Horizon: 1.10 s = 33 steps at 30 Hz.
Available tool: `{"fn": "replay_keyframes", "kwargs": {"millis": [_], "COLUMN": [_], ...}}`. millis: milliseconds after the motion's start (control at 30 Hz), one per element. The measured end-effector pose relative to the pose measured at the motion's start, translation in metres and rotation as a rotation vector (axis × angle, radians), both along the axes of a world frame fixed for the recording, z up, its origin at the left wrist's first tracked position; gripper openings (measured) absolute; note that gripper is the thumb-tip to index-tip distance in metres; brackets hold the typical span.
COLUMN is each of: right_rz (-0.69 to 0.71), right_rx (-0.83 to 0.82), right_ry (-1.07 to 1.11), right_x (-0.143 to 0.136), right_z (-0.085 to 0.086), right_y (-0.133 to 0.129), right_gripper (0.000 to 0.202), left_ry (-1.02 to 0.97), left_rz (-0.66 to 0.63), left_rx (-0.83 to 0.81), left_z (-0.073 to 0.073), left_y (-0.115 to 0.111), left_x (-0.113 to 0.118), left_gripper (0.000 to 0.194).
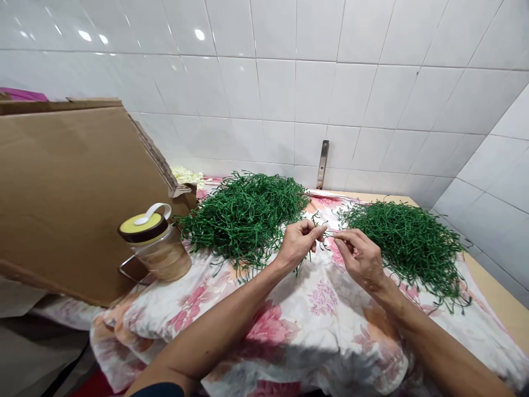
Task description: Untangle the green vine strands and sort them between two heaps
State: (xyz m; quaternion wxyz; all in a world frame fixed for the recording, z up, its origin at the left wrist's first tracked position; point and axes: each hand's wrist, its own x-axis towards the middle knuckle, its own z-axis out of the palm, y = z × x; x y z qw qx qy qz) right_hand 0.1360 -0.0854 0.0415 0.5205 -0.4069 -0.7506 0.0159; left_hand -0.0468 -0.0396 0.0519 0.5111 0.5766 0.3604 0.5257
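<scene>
My left hand (298, 241) is closed in a pinch on a few thin green stems, whose curled ends stick out above and below the fingers. Close by on the right, my right hand (360, 255) has thumb and forefinger pressed together at the end of a thin stem between the two hands; its detail is too small to make out. A large heap of green stems with small knobbed ends (252, 212) lies beyond my left hand. To the right of my right hand spreads a second heap of the same stems (409, 237).
A floral cloth (322, 320) covers the table (496, 286). At left stand a jar with a yellow-topped lid (159, 248) and a big cardboard box (74, 193). Pale yellow pieces (185, 175) lie behind the box. A metal strip (323, 162) rises against the tiled wall (273, 88).
</scene>
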Motion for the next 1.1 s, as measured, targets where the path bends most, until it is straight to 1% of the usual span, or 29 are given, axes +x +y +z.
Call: {"fn": "replay_keyframes", "kwargs": {"millis": [133,233,400,567,700,767,900,1000,1100], "right_rz": [-0.02,-0.025,-0.031,-0.067,-0.09,-0.061,0.084,0.153,0.139], "right_rx": [-0.025,-0.022,-0.021,-0.071,-0.139,-0.23,-0.417,-0.459,-0.435], "right_ry": [-0.051,-0.071,-0.086,-0.095,-0.045,0.022,0.113,0.113,0.155], "right_x": [-0.0008,0.001,0.0003,-0.0006,-0.0007,-0.0011,-0.0007,0.0004,0.0012], "right_z": [-0.0079,-0.011,-0.0086,-0.0085,-0.0108,-0.0106,-0.0084,-0.0081,-0.0089], "right_y": [0.0045,0.0074,0.0057,0.004,0.005,0.0054,0.0063,0.0078,0.0092], "right_gripper": [0.019,0.016,0.013,0.016,0.019,0.021,0.029,0.032,0.032], "left_ry": [0.013,0.03,0.036,0.032,0.03,0.027,0.027,0.047,0.045], "left_rz": [-0.014,-0.034,-0.014,-0.013,-0.031,-0.052,-0.092,-0.11,-0.12], "left_rx": [-0.015,-0.038,-0.057,-0.074,-0.084,-0.087,-0.087,-0.084,-0.079], "left_z": [-0.0017,-0.0029,-0.0012,0.0017,0.0022,0.0019,0.001,0.0011,0.003], "left_y": [-0.001,-0.0022,-0.0045,-0.006,-0.0067,-0.007,-0.007,-0.0068,-0.0073], "left_x": [0.0014,0.0025,0.0036,0.0039,0.0042,0.0043,0.0035,0.0019,0.0009], "left_gripper": [0.043,0.044,0.044,0.041,0.039,0.039,0.042,0.044,0.044]}}
